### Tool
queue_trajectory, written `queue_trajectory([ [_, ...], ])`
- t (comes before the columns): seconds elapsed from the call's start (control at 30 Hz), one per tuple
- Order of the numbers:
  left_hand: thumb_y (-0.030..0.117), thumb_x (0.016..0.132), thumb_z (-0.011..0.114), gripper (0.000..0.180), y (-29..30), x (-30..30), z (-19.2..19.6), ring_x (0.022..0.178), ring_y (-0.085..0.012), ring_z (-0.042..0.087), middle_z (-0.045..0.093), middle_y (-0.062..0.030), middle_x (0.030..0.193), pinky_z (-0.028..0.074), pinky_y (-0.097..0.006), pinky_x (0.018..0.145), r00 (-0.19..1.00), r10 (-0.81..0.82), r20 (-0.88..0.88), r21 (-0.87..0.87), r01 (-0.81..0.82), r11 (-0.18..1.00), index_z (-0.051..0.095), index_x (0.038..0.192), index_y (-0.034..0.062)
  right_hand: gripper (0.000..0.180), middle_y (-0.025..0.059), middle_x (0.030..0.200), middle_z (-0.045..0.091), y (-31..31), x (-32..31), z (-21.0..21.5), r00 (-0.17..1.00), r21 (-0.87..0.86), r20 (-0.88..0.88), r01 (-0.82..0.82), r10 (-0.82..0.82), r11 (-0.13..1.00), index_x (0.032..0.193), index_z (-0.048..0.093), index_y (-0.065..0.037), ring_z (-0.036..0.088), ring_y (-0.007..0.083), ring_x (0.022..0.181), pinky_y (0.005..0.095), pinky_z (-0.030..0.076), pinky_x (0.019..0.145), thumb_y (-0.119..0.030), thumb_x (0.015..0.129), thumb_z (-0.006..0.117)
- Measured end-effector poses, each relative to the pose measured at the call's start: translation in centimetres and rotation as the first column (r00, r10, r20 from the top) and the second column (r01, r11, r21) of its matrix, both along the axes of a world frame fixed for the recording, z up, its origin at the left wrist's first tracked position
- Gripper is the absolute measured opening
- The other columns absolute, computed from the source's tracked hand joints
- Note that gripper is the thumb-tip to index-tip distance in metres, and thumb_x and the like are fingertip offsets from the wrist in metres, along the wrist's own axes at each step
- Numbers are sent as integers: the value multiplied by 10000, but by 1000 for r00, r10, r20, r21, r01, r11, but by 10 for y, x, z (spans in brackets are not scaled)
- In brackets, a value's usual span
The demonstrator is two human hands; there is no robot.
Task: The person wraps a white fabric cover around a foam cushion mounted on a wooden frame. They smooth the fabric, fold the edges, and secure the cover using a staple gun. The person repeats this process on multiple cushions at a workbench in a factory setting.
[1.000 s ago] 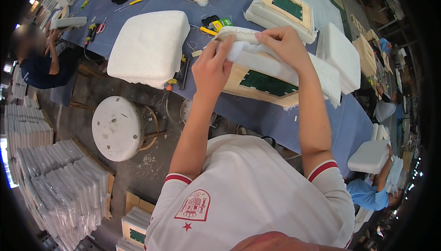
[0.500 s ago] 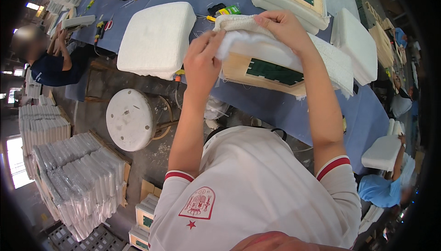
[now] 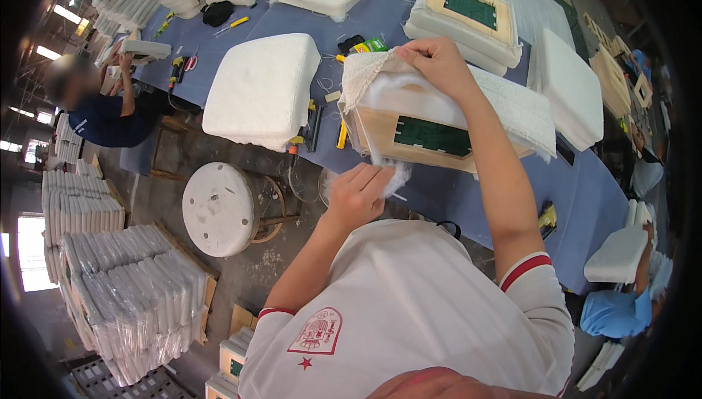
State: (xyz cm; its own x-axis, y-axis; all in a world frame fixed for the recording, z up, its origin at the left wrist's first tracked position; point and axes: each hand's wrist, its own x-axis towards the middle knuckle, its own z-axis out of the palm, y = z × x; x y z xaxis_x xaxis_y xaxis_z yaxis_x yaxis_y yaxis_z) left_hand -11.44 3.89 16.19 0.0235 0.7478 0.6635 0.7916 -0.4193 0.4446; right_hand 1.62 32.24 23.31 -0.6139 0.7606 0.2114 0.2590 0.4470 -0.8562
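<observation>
A white upholstered cushion [image 3: 512, 103] stands on its side on the blue table, its wooden base with a green mesh panel [image 3: 431, 136] facing me. My right hand [image 3: 436, 66] pinches the edge of the white fabric cover [image 3: 360, 81] at the cushion's upper corner and holds it lifted. White wadding [image 3: 387, 93] shows beneath the cover. Closer to my body, my left hand [image 3: 358, 193] is closed on a tuft of wadding [image 3: 397, 178]; a thin strand stretches from it up to the cushion.
Left of the cushion lie a staple gun [image 3: 312, 125], a yellow-handled tool [image 3: 341, 134] and another white cushion [image 3: 262, 90]. More cushions [image 3: 468, 15] are stacked behind. A round stool [image 3: 217, 209] stands on the floor. Co-workers sit left [image 3: 110, 118] and right [image 3: 618, 313].
My left hand has left the cover's corner and come down toward my body, drawing wadding out. My right hand still grips the cover. The whole view has shifted slightly.
</observation>
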Motion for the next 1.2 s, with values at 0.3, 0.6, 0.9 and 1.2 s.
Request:
queue_trajectory([
  [0.3, -9, 713, 812, 680, 88, -19, 42, 1027, -371, 713, 746, -146, 1169, 582, -444, 879, 921, 377, 101, -41, -375, 926, 714, 1385, 8, 371, 17, 903, 778, 10, -5, 15, 992, -180, 98, -59, 78, 982, 1157, 839, -27, 618, 83, 829, 305, 511, 771, -375, 1050, 768],
  [0.6, -8, 654, 778, 407, 15, 12, -19, 910, -320, 717, 724, -88, 1000, 583, -415, 792, 971, -191, -144, -144, 170, 975, 802, 1046, 97, 382, 27, 976, 791, 32, -6, 0, 994, -45, 104, -18, 22, 999, 1167, 844, -47, 655, 98, 882, 314, 529, 831, -403, 1053, 764],
  [0.9, 89, 753, 881, 397, 103, -15, 46, 946, -340, 712, 710, -112, 1016, 586, -438, 800, 956, 283, 83, 76, -289, 954, 744, 1124, 47, 412, -23, 1057, 774, 26, -6, 18, 977, -282, 160, -93, 142, 955, 1223, 840, -44, 634, 75, 1011, 292, 501, 942, -417, 1063, 769],
  [1.2, 79, 712, 773, 484, 20, 3, -26, 1063, -306, 701, 711, -76, 1122, 610, -414, 884, 962, -255, -99, -47, 252, 967, 733, 1194, 69, 338, -4, 884, 770, 28, -7, 2, 991, 2, 123, -56, 56, 998, 1153, 833, 4, 612, 80, 809, 305, 517, 758, -310, 1047, 762],
])
